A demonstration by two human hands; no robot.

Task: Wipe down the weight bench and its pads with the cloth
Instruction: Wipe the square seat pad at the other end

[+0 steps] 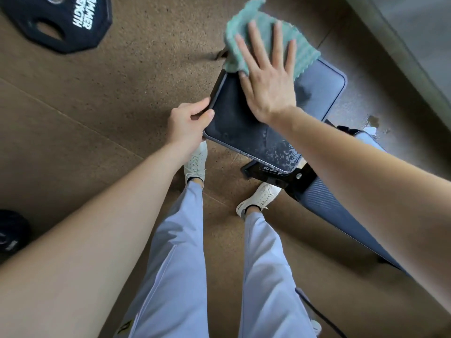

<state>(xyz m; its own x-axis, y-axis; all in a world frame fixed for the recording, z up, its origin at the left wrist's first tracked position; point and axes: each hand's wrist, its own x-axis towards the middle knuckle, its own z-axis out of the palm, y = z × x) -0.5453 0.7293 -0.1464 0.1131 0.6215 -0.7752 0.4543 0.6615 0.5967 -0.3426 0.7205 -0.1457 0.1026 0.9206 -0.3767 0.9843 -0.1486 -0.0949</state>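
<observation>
Head view: the right hand (pixel 267 76) lies flat with fingers spread wide, palm down on the green cloth (pixel 262 42), pressing it onto the far end of the seat pad (pixel 246 128); nothing is gripped, the cloth is only pinned under the palm and fingers. The left hand (pixel 188 121) is curled closed around the pad's edge at about nine o'clock of the pad, thumb on top and fingers under the rim, steadying it.

The cloth sits at twelve o'clock of the pad, part of it hanging past the far edge; blurred, so its exact fold cannot be told. A patch of droplets or foam (pixel 283 152) lies on the pad at about five o'clock, near the frame bracket (pixel 273 172); the ribbed back pad (pixel 341 215) runs off toward four o'clock.

Risks, as I judge them: since the cloth is held only by flat pressure, a fast stroke could let it slide out from under the palm and drop off the far edge to the floor (pixel 134 81); the wet patch could be missed if strokes stay at the far end; a slick surface might let the pressing hand slip; the thumb on the rim lies close to the wiping path and could be bumped.

A weight plate (pixel 58 20) lies on the floor at ten o'clock, well apart from the bench.
</observation>
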